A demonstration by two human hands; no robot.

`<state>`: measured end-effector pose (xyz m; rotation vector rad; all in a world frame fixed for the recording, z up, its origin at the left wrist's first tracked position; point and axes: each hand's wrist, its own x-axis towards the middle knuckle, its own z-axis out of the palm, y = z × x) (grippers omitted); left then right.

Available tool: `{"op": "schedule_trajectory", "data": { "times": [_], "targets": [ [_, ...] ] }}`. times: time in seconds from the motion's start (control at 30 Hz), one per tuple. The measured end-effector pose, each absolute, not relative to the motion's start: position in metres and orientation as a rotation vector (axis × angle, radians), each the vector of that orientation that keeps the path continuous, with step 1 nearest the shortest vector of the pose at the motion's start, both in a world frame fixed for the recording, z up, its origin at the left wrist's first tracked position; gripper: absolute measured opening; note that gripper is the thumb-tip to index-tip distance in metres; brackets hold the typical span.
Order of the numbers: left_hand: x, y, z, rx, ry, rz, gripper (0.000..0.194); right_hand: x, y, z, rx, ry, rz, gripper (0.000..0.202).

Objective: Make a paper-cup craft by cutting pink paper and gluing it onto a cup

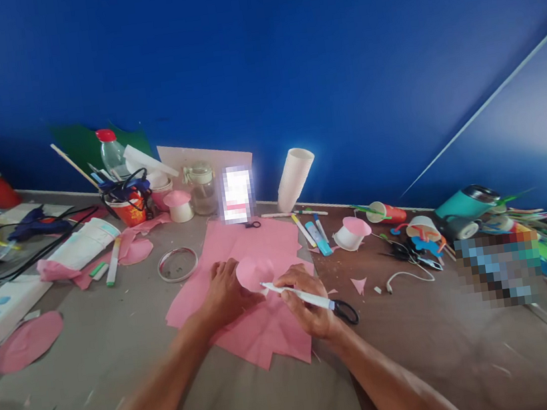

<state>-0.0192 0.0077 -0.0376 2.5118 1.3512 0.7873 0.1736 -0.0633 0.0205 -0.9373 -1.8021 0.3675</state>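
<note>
My left hand (227, 290) is curled around the edge of a round, pale pink paper piece (255, 273). Whether a cup sits beneath that piece is hard to tell. In my right hand (310, 297) is a white marker pen (311, 299), its tip pointing left at the round piece's lower edge. Both hands are above a pink paper sheet (286, 341) with ragged edges. Black-handled scissors (347, 311) lie beside my right wrist, partly hidden by it.
At the back stand leaning stacked white cups (295, 178), a glass jar (202, 187) and a lit screen (236, 193). A metal ring (177, 264) lies left of the sheet, a power strip (0, 311) farther left. Rightward are a pink-topped cup (352, 233) and a teal bottle (467, 203).
</note>
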Motion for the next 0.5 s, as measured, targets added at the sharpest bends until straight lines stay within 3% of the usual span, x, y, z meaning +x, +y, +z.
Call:
{"op": "schedule_trajectory", "data": {
  "times": [0.5],
  "targets": [
    [-0.0179, 0.0079, -0.0348, 2.554, 1.356, 0.725, 0.050, 0.1773, -0.0621, 0.0182, -1.019, -1.743, 0.340, 0.015]
  ]
}}
